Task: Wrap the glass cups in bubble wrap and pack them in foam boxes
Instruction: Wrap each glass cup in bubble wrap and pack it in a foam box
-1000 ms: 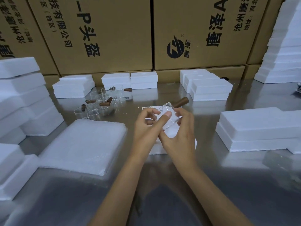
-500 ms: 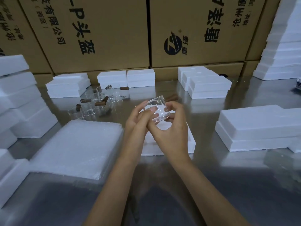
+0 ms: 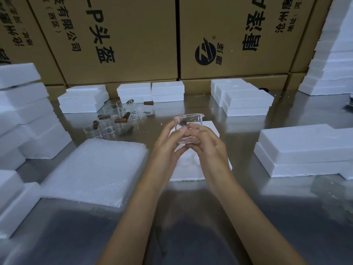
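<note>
Steel table [image 3: 248,217], cardboard boxes behind. Glass cup [image 3: 188,129] above open foam box [image 3: 208,129], gripped with curled fingers of left hand [image 3: 168,148] and right hand [image 3: 212,150]. Bubble wrap [image 3: 91,169] at left.

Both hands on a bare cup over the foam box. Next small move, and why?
Probably carry the glass cup left and set it on the bubble wrap stack. Left hand and right hand both grip it unwrapped above the open foam box, so wrapping should come first.
</note>
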